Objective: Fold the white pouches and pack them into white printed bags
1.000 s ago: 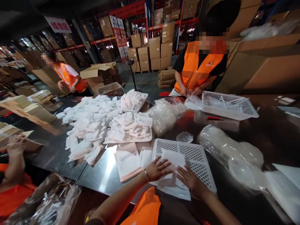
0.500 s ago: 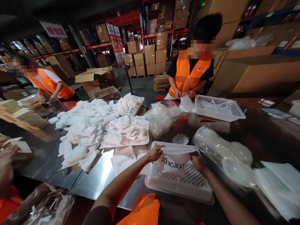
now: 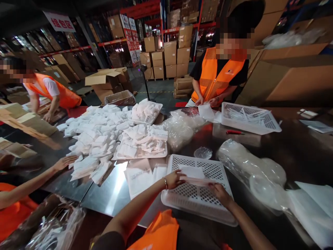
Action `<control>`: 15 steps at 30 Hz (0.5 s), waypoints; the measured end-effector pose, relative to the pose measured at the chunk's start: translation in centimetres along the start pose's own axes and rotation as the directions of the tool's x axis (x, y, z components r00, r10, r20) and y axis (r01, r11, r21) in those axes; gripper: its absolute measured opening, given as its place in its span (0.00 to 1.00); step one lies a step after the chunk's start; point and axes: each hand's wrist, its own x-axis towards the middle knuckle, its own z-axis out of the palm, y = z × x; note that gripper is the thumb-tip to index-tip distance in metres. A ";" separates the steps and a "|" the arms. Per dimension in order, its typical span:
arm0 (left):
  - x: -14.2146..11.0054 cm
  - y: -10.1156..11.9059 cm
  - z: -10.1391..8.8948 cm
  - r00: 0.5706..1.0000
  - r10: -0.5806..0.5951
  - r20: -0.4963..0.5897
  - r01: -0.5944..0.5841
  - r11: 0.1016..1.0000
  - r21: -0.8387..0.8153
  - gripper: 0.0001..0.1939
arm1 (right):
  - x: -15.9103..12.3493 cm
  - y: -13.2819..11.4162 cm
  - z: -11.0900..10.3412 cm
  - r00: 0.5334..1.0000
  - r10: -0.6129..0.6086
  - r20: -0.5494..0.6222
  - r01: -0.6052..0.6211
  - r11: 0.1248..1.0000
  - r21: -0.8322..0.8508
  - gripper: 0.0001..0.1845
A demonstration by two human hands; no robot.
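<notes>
Head view: left hand point(image 3: 174, 179) and right hand point(image 3: 219, 192) each pinch the white pouch point(image 3: 197, 180) over the tray point(image 3: 205, 205).

On my worktop point(image 3: 109, 194) I see a heap of white packets point(image 3: 96, 139), clear plastic lids point(image 3: 255, 170), a red cutter point(image 3: 235, 132), and stacked cartons point(image 3: 169, 57) behind.

A worker in a bright orange vest over a dark short-sleeved top, forearms bare, a thin bracelet at the wrist of the left hand point(image 3: 173, 180); right hand point(image 3: 221, 194) unadorned.
</notes>
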 end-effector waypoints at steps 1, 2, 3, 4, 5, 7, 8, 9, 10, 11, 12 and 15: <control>-0.3 0.3 0.4 0.998 -0.015 -0.062 0.012 0.999 -0.041 0.13 | -0.3 -0.3 0.2 1.000 0.007 -0.008 -0.006 1.000 0.029 0.25; -0.6 0.6 0.9 0.988 -0.060 -0.145 0.047 0.995 -0.091 0.13 | -0.5 -0.7 0.5 0.999 0.025 -0.029 -0.023 0.998 0.062 0.26; -0.7 1.0 1.6 0.960 -0.139 -0.245 0.103 0.982 -0.155 0.14 | -0.7 -1.0 0.8 0.996 0.057 -0.068 -0.051 0.995 0.089 0.28; -0.8 1.4 2.3 0.908 -0.243 -0.340 0.169 0.958 -0.233 0.17 | -0.8 -1.4 1.3 0.987 0.102 -0.122 -0.089 0.990 0.106 0.30; -0.8 1.7 3.1 0.839 -0.352 -0.414 0.230 0.920 -0.317 0.21 | -0.9 -1.7 1.8 0.973 0.152 -0.176 -0.133 0.985 0.113 0.31; -0.5 2.4 4.4 0.691 -0.528 -0.494 0.313 0.834 -0.455 0.28 | -0.9 -2.2 2.9 0.936 0.231 -0.265 -0.214 0.973 0.091 0.33; -0.2 2.6 4.8 0.629 -0.583 -0.515 0.342 0.801 -0.491 0.29 | -0.8 -2.5 3.4 0.918 0.258 -0.301 -0.247 0.966 0.074 0.34; 0.1 2.8 5.1 0.575 -0.619 -0.535 0.371 0.780 -0.503 0.28 | -0.7 -2.7 3.8 0.899 0.281 -0.337 -0.277 0.959 0.060 0.34; 0.4 2.9 5.2 0.530 -0.641 -0.555 0.404 0.766 -0.500 0.27 | -0.6 -2.9 4.2 0.879 0.299 -0.373 -0.304 0.952 0.047 0.34; 0.7 2.9 5.2 0.493 -0.656 -0.571 0.438 0.754 -0.489 0.25 | -0.6 -3.0 4.4 0.861 0.309 -0.405 -0.323 0.946 0.034 0.34; 1.0 2.9 5.0 0.474 -0.666 -0.577 0.470 0.745 -0.474 0.24 | -0.5 -3.1 4.7 0.845 0.314 -0.432 -0.339 0.940 0.021 0.34; 1.4 2.8 4.5 0.493 -0.672 -0.552 0.552 0.732 -0.399 0.18 | -0.2 -3.2 5.1 0.814 0.319 -0.485 -0.381 0.924 -0.032 0.34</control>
